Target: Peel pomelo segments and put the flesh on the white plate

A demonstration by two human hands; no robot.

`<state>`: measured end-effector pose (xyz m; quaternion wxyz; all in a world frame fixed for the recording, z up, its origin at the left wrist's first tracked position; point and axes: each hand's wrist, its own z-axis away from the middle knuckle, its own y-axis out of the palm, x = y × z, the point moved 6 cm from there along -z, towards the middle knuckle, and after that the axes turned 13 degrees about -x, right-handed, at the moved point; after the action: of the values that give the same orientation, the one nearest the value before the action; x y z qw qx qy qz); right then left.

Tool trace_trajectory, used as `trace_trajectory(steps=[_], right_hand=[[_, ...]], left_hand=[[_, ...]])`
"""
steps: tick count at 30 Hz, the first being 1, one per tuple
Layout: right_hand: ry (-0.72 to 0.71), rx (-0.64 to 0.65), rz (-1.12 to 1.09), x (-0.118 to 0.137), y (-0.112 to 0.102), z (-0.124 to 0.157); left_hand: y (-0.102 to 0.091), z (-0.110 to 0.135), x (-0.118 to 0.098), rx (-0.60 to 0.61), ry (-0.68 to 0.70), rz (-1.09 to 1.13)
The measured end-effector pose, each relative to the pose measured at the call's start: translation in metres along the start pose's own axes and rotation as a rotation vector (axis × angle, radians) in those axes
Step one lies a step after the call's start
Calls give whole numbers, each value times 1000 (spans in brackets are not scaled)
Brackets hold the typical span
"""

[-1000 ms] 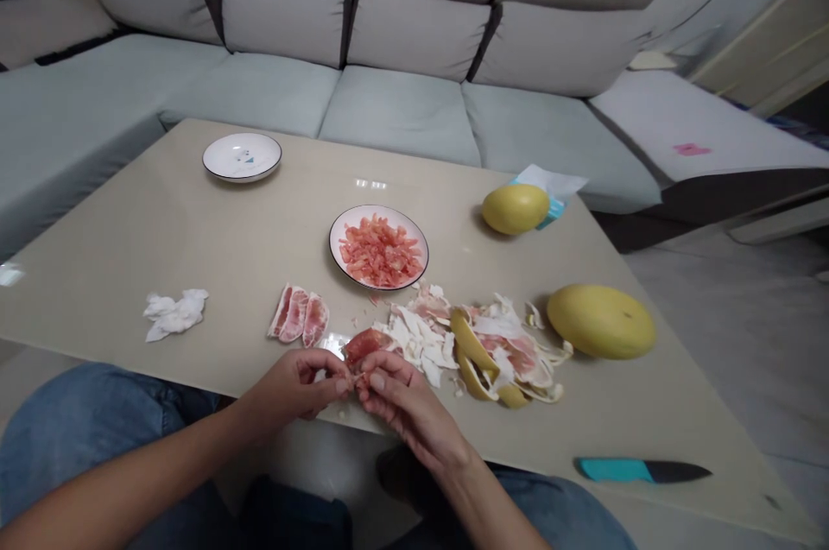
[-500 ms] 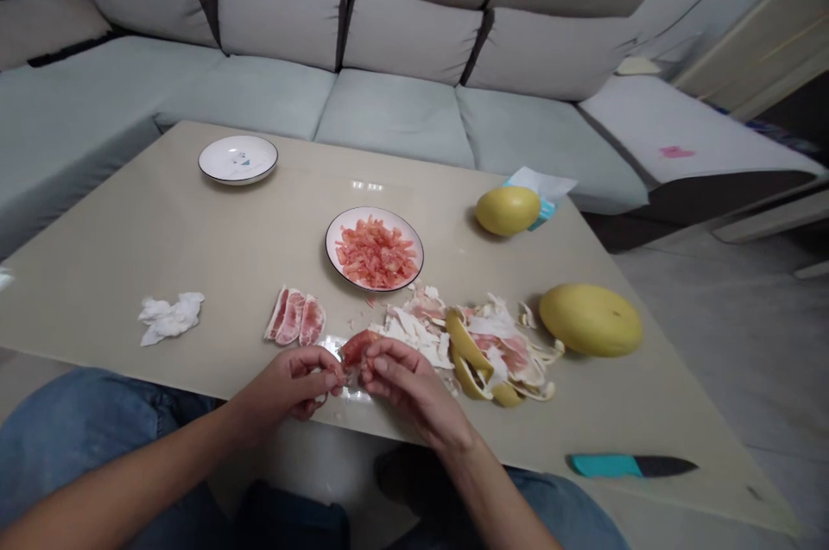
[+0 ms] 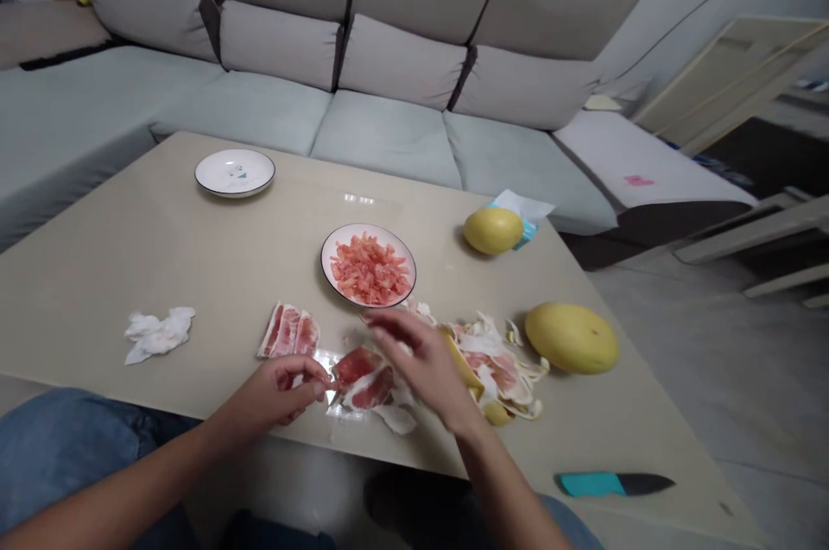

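Thumb and fingers of my left hand (image 3: 285, 390) are closed on the edge of a peeled red pomelo segment (image 3: 358, 367). Part of that segment, with white membrane on it, spreads out between my hands. My right hand (image 3: 424, 364) is above the peel pile, its fingers stretched toward the plate's near rim and slightly blurred; I see nothing held in it. Just beyond my left hand lie several pomelo segments (image 3: 289, 331) with white skin on. A dark-rimmed plate (image 3: 330, 275) holds a heap of red pomelo pulp (image 3: 370, 270).
Pomelo peel and membrane (image 3: 496, 364) lie right of my hands. Two whole yellow pomelos (image 3: 572, 338) rest on the right, one by a tissue pack (image 3: 526, 226). A turquoise-handled knife (image 3: 615, 483) is at the near right edge. Crumpled tissue (image 3: 159, 334) and a white plate (image 3: 234, 173) are leftward.
My right hand has let go of the segment and moved away, up and to the right, its fingers straightening. The segment now lies spread more openly. My left hand keeps its pinch.
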<state>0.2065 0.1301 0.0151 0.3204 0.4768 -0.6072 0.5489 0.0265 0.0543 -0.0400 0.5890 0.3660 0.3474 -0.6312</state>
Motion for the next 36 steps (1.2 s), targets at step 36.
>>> trace_trajectory(steps=[36], right_hand=[[-130, -172, 139, 3, -10, -17]], left_hand=[[12, 10, -4, 97, 5, -98]])
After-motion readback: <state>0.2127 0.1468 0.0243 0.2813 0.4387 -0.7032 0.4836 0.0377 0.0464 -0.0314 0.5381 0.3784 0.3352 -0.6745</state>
